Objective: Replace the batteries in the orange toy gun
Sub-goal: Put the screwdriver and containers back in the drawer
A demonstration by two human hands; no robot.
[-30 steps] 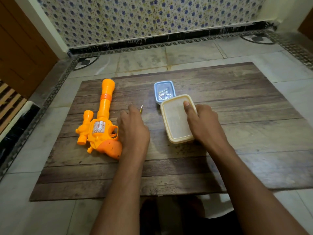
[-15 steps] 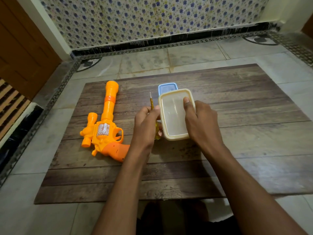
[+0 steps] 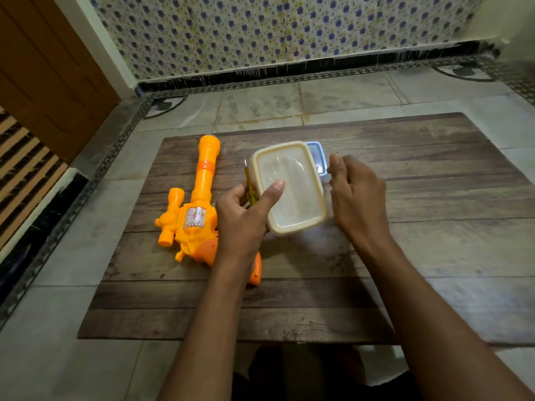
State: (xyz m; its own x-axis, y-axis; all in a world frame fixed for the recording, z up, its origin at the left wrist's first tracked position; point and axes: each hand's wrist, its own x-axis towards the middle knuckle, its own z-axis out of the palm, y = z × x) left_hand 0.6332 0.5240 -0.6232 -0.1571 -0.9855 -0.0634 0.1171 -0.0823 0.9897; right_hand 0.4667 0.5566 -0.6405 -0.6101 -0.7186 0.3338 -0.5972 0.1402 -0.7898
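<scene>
nearest the camera, two bare forearms reach out over a wooden board laid on a tiled floor. the left hand is curled round a small screwdriver with a yellow handle, its metal tip pointing away, and its thumb presses flat on the cream lid, which it holds tilted up off the board. the right hand sits just beside the lid's right edge, fingers loosely bent and gripping nothing that can be seen; whether it touches the lid cannot be told. just left of the left hand lies the orange toy gun, flat on the board, barrel pointing away and grip partly hidden under the wrist. behind the lid, a small blue box peeks out, its contents covered from view. the step in hand looks like setting up: lid off and tool picked up, gun not yet opened. the next move probably calls for putting the lid down clear of the work, turning the gun to find the battery cover, and bringing the screwdriver tip squarely onto its screw while the free hand steadies the toy.
</scene>
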